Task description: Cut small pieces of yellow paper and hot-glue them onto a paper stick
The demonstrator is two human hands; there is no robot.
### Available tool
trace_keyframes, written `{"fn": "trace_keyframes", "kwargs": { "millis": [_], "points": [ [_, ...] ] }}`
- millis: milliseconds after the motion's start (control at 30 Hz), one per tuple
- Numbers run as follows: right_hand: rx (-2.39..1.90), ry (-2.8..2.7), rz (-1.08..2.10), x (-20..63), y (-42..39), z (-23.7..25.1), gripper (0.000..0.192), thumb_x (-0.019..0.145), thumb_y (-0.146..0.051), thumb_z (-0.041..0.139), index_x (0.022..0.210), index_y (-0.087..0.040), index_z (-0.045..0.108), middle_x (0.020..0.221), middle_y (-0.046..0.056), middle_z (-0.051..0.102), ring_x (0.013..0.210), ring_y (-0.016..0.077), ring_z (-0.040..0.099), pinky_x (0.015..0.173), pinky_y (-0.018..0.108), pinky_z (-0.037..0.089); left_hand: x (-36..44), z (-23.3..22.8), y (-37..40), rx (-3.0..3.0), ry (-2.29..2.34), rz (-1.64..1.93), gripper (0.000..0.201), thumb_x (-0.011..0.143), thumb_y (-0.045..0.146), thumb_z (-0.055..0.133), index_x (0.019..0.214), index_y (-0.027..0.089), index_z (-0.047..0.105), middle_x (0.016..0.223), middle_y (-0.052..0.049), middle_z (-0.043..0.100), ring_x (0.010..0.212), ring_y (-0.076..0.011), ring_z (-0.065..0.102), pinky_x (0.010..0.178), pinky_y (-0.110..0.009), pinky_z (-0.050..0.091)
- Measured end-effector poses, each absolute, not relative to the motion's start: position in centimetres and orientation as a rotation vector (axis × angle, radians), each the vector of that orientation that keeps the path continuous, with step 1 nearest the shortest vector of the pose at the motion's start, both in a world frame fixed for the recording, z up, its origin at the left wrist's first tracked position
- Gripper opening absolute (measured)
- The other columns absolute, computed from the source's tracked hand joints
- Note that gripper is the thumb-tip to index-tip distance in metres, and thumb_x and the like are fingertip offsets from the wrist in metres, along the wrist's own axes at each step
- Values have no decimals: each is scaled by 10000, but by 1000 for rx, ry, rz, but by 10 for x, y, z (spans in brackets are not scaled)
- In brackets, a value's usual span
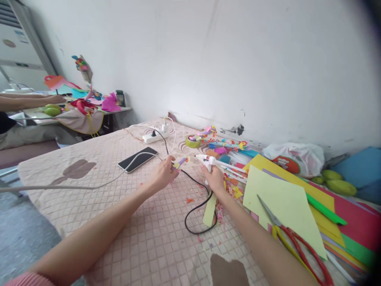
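Note:
My right hand [213, 178] grips a white glue gun [205, 160] whose nozzle points left. My left hand [164, 172] pinches a small purple and yellow paper piece [180, 161] right in front of that nozzle. The gun's black cord [199, 206] loops over the quilted pink cloth [119, 206] below both hands. A light green paper strip [210, 209] lies under my right wrist.
A phone [137, 159] on a white cable lies left of my hands, with a power strip [154, 136] behind it. Coloured sheets [285, 198], red-handled scissors [294, 238], paper sticks and a plastic bag [294, 157] fill the right. Another person's arm [26, 100] rests on a cluttered side table.

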State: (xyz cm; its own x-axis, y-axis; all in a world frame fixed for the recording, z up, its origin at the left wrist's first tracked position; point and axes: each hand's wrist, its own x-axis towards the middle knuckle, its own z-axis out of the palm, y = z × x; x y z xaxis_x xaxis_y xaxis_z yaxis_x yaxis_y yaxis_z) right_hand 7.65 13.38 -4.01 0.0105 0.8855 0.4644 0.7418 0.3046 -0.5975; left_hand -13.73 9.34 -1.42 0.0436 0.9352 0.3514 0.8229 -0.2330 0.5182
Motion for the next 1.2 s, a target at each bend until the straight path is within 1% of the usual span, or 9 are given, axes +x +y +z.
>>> {"fn": "trace_keyframes", "kwargs": {
  "millis": [167, 300, 433, 633, 800, 867, 1033, 1133, 1200],
  "points": [
    [-1453, -1806, 182, 53, 153, -43, 326, 806, -429, 469, 723, -151, 618, 659, 87, 635, 632, 204, 583, 569, 267, 397, -145, -21, 101, 2137, 1884, 1057, 244, 763, 289, 526, 990, 239, 450, 742, -27, 594, 673, -193, 572, 616, -302, 404],
    [-1436, -1855, 164, 46, 160, -46, 334, 808, -417, 471, 790, -127, 633, 748, 136, 656, 737, 244, 601, 653, 306, 424, -148, -29, 106, 2207, 1871, 1038, 265, 759, 227, 502, 1020, 220, 461, 814, -64, 605, 779, -232, 585, 681, -349, 420],
    [-1408, -1884, 161, 53, 158, -48, 351, 775, -432, 517, 877, -115, 631, 833, 147, 654, 837, 271, 588, 751, 357, 433, -147, -32, 109, 2186, 1891, 975, 308, 741, 180, 492, 1046, 208, 460, 849, -72, 622, 841, -239, 588, 717, -355, 430],
    [-1360, -1887, 208, 74, 143, -50, 389, 780, -389, 510, 1030, -102, 590, 982, 164, 634, 888, 259, 591, 779, 381, 462, -152, -29, 108, 1975, 1715, 1046, 203, 804, 247, 436, 1000, 209, 469, 782, -32, 648, 656, -169, 603, 612, -287, 435],
    [-1307, -1826, 229, 93, 111, -40, 360, 797, -372, 505, 1046, -120, 571, 1033, 160, 608, 946, 259, 574, 794, 397, 476, -164, -18, 108, 1891, 1789, 1138, 152, 782, 221, 440, 885, 189, 547, 820, -53, 659, 725, -172, 604, 619, -262, 421],
    [-1225, -1815, 252, 101, 90, -31, 309, 815, -353, 498, 1044, -158, 568, 1047, 134, 600, 949, 243, 569, 777, 380, 487, -168, -10, 105, 1868, 1793, 1158, 141, 783, 243, 440, 800, 180, 565, 773, -47, 658, 674, -164, 598, 588, -249, 407],
    [-1178, -1811, 292, 124, 25, -13, 203, 836, -314, 502, 977, -189, 579, 959, 80, 606, 783, 180, 582, 714, 313, 481, -165, 9, 91, 1826, 1693, 1394, 258, 803, 359, 446, 659, 165, 538, 581, -6, 598, 516, -117, 539, 527, -215, 366],
    [-1229, -1807, 240, 139, -7, -15, 146, 836, -311, 509, 860, -185, 579, 833, 45, 604, 715, 162, 561, 657, 272, 456, -158, 13, 86, 1853, 1704, 1541, 271, 762, 375, 516, 590, 171, 466, 499, 28, 495, 484, -94, 456, 513, -205, 327],
    [-1305, -1765, 226, 149, -21, -21, 161, 848, -327, 491, 841, -183, 562, 717, 12, 578, 618, 139, 526, 575, 242, 426, -153, 13, 84, 1883, 1682, 1640, 311, 739, 345, 543, 545, 177, 366, 480, 52, 389, 472, -76, 366, 498, -200, 287]
  ]
}}
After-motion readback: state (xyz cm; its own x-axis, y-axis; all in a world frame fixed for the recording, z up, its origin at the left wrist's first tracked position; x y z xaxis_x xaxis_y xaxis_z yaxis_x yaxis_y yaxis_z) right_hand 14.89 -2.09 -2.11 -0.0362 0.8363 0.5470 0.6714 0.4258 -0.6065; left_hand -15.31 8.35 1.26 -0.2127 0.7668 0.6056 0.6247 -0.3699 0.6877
